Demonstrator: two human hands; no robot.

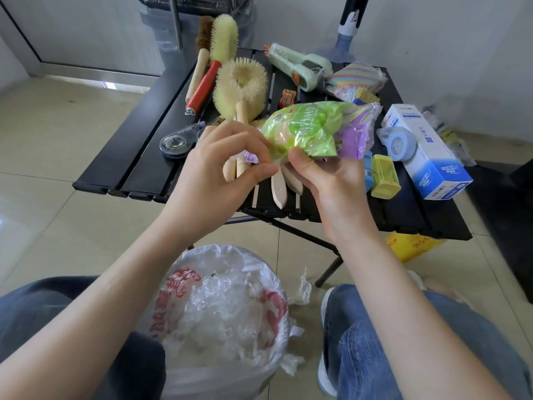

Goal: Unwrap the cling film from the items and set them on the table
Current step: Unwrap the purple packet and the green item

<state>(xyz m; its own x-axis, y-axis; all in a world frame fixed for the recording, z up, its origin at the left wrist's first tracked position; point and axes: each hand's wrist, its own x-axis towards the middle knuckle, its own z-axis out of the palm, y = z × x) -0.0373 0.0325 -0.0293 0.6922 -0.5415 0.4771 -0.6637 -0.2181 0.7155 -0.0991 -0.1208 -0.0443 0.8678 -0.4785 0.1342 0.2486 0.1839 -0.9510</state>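
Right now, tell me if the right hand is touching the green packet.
Touching. The head view shows the right hand with its thumb pressed on the green packet at the lower edge.

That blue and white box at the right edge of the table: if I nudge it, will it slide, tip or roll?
The blue and white box lies flat on its long side, so it would probably slide, not roll or tip. Its near end seems to overhang the black table edge, so a push toward you might drop it. The tape dispenser leaning against it would likely shift too.
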